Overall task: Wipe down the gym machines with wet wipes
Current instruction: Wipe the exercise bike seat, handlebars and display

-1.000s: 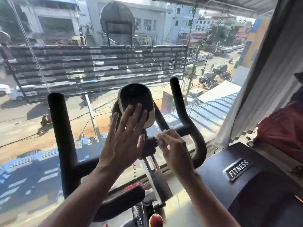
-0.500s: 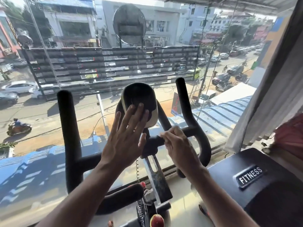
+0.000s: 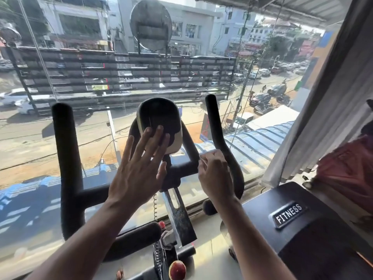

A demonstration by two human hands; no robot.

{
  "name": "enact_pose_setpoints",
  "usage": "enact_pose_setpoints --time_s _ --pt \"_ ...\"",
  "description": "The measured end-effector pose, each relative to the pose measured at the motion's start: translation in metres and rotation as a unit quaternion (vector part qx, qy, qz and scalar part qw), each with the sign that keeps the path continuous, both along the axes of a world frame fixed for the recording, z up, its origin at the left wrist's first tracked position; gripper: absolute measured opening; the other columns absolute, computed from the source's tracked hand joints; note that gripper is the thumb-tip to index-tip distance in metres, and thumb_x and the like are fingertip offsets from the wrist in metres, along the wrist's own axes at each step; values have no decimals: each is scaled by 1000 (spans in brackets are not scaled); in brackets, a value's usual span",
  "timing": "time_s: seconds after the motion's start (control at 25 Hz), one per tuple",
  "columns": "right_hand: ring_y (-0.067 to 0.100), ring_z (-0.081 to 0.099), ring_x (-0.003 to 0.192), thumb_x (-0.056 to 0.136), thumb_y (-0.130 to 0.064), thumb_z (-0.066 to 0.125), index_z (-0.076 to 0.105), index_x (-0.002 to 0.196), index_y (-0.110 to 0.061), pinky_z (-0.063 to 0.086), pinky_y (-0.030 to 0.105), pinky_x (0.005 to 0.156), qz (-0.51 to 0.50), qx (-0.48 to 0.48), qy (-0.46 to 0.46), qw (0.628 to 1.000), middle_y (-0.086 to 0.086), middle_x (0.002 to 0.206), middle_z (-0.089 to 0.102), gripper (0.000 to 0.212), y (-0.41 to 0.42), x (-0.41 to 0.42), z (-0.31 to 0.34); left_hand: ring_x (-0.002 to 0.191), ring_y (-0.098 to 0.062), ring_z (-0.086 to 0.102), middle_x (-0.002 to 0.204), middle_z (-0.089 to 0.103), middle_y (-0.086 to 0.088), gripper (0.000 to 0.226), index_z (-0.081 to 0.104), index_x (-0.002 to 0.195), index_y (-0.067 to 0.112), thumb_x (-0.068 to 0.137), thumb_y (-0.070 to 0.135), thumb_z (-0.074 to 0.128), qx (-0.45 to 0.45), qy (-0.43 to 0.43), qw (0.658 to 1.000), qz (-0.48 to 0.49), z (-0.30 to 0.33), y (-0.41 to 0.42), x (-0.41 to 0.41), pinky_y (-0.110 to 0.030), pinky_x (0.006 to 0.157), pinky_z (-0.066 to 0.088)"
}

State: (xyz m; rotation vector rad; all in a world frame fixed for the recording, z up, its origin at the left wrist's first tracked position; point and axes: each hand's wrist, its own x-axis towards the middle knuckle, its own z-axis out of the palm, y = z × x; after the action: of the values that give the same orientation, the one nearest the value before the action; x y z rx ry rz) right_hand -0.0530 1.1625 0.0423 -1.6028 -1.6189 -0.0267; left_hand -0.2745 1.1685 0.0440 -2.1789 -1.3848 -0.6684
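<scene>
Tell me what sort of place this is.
Most likely a gym on an upper floor. An exercise bike's handlebars and console stand at a big window over a street, and a black machine beside it bears a FITNESS badge.

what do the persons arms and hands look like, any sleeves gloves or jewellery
Both forearms are bare as far as the frame shows: no sleeves in view. The left hand and right hand wear no gloves, and no watch, bracelet or ring shows.

Bright backlit daylight, curved wide-angle edges
</scene>
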Motion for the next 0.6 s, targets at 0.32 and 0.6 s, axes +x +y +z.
enact_pose_setpoints --time_s 0.32,0.6 --pt "4 65 97 92 -6 73 72 112 -8 55 11 83 174 5 55 983 -1 108 66 20 -31 -30 -15 160 -30 -2 173 -1 -11 69 5 166 15 107 38 33 0 6 1000 5 1 0 -2 -59 126 15" --pt "10 71 90 85 -4 80 74 108 -10 62 26 83 -3 11 40 999 5 103 71 25 -1 59 -3 160 -30 1 173 0 -11 68 3 166 16 107 37 31 2 0 1000 4 0 -2 0 -60 126 14"
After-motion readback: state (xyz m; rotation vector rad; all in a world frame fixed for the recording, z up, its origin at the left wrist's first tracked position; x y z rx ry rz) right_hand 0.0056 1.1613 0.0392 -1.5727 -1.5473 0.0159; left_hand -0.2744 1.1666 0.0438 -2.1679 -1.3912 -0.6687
